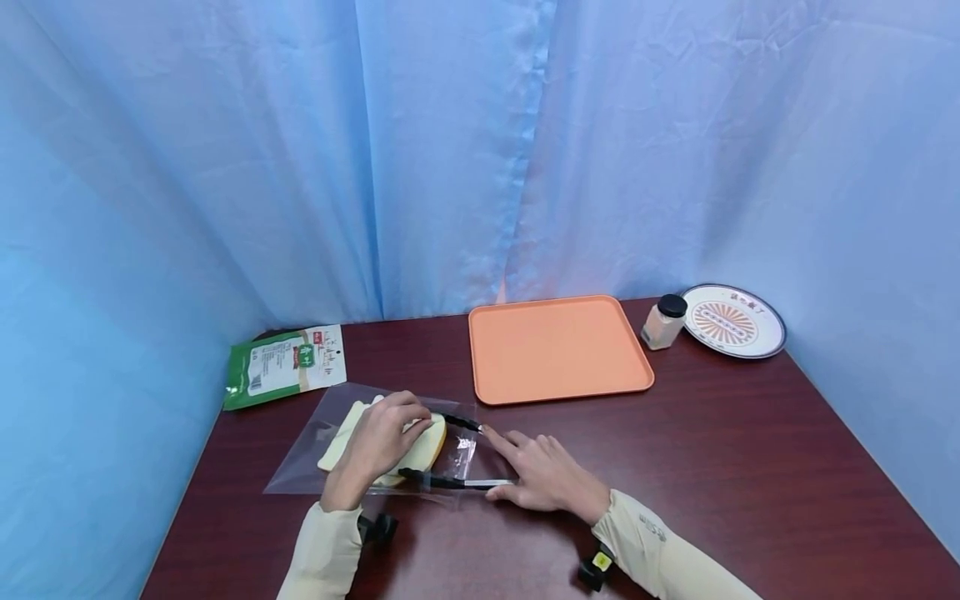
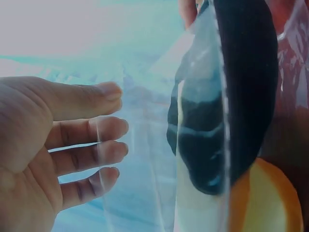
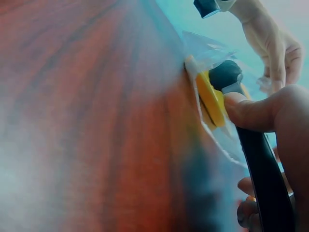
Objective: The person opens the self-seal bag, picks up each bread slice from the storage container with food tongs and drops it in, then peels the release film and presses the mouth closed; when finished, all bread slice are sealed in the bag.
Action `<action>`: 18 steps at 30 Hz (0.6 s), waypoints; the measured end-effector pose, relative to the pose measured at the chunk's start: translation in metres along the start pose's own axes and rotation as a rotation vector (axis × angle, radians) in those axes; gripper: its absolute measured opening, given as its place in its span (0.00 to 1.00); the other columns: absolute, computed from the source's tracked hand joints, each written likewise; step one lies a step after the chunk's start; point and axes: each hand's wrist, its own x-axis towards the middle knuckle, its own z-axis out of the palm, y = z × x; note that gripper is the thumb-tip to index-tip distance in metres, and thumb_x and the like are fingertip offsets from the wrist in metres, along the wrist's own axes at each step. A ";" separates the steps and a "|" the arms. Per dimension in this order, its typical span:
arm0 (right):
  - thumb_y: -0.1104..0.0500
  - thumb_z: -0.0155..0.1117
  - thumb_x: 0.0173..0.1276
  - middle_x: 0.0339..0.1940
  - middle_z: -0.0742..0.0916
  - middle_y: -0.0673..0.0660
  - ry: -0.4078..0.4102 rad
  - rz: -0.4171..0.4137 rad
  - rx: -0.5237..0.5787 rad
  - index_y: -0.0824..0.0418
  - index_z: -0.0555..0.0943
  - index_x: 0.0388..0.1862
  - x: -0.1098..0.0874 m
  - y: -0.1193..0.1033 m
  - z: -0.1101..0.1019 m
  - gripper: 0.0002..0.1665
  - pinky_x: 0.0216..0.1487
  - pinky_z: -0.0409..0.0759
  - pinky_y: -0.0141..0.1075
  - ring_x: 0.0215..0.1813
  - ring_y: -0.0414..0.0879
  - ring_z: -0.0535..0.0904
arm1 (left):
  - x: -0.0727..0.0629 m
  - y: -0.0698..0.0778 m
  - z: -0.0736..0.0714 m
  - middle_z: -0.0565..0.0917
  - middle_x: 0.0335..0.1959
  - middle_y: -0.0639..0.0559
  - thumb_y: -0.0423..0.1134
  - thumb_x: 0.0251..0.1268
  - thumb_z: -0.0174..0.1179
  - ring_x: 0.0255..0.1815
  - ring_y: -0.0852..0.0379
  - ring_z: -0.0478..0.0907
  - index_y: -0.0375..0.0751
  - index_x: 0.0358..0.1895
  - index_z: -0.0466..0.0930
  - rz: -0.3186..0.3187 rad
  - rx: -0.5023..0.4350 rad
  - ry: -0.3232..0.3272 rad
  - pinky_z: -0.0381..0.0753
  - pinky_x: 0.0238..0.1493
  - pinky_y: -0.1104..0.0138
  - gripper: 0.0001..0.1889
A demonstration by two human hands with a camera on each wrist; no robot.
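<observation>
A clear plastic bag [image 1: 296,475] lies on the table with pale, orange-crusted bread slices [image 1: 423,454] inside. With thumb and fingers my left hand [image 1: 386,437] pinches the bag's upper film near its mouth and lifts it. My right hand [image 1: 543,475] grips metal tongs [image 1: 487,483] between thumb and fingers, arms spread apart. Both black tips of the tongs reach into the bag's mouth, one beside the near edge of the bread and one at the far edge. The left wrist view shows a black tip [image 2: 246,96] close up, next to the bread; whether they touch I cannot tell.
A green and white packet [image 1: 285,365] lies at the back left. An orange tray [image 1: 558,350] sits at the back middle. To its right stand a black-lidded jar [image 1: 663,323] and a patterned plate [image 1: 731,323]. Blue curtains [image 1: 450,150] hang behind the table.
</observation>
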 end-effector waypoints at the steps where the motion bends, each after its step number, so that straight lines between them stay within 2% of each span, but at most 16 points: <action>1: 0.27 0.64 0.60 0.50 0.88 0.57 0.004 0.006 0.013 0.59 0.68 0.75 -0.001 0.000 0.001 0.54 0.27 0.80 0.39 0.23 0.45 0.80 | 0.000 0.001 -0.001 0.85 0.30 0.57 0.36 0.54 0.74 0.32 0.59 0.82 0.45 0.30 0.90 0.004 0.010 -0.007 0.82 0.35 0.65 0.02; 5: 0.28 0.65 0.60 0.46 0.88 0.57 0.033 0.011 0.051 0.61 0.69 0.74 -0.004 -0.001 0.007 0.53 0.28 0.80 0.37 0.22 0.42 0.78 | 0.001 0.005 -0.004 0.85 0.31 0.56 0.36 0.55 0.74 0.34 0.58 0.82 0.45 0.31 0.90 0.009 0.044 -0.047 0.83 0.37 0.63 0.02; 8: 0.28 0.66 0.59 0.45 0.88 0.56 0.051 0.007 0.046 0.61 0.69 0.73 -0.004 -0.002 0.009 0.53 0.27 0.80 0.37 0.23 0.43 0.80 | 0.002 0.007 -0.004 0.85 0.31 0.56 0.36 0.56 0.73 0.34 0.58 0.82 0.45 0.30 0.90 0.024 0.071 -0.071 0.83 0.38 0.63 0.01; 13: 0.29 0.66 0.59 0.49 0.88 0.57 0.045 -0.004 0.008 0.60 0.68 0.74 -0.005 -0.005 0.008 0.54 0.28 0.81 0.38 0.25 0.48 0.83 | 0.004 0.011 -0.002 0.85 0.31 0.55 0.35 0.56 0.72 0.35 0.57 0.82 0.46 0.29 0.89 0.055 0.121 -0.083 0.84 0.39 0.62 0.02; 18: 0.28 0.66 0.59 0.49 0.88 0.58 0.040 -0.005 0.014 0.59 0.68 0.75 -0.007 -0.005 0.007 0.54 0.29 0.82 0.40 0.26 0.48 0.83 | 0.003 0.012 0.000 0.84 0.30 0.55 0.35 0.56 0.73 0.34 0.57 0.82 0.46 0.29 0.89 0.055 0.120 -0.083 0.84 0.39 0.62 0.02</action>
